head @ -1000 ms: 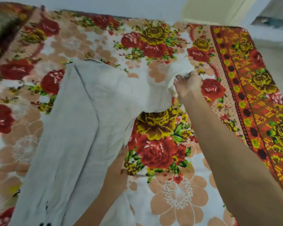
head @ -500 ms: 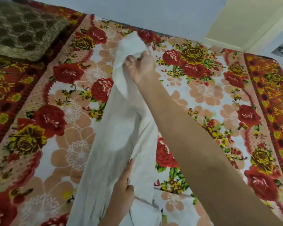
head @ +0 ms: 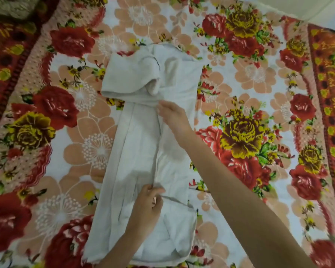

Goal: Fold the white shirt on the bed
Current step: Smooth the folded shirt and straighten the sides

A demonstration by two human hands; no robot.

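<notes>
A: Half a second earlier the white shirt was held up by the right hand; now it is laid flat along the bed's floral blanket, folded lengthwise into a narrow strip.

B: Hand states?

A: Right hand spread, pressed on the centre fold. Left hand pinching the near edge. Left sleeve unfolded; cushion far left, no obstruction noted.

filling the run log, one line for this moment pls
stage: lengthwise fold | white shirt: long strip on floral bedspread | left hand: pinching lower fold | right hand: on upper fold
</notes>
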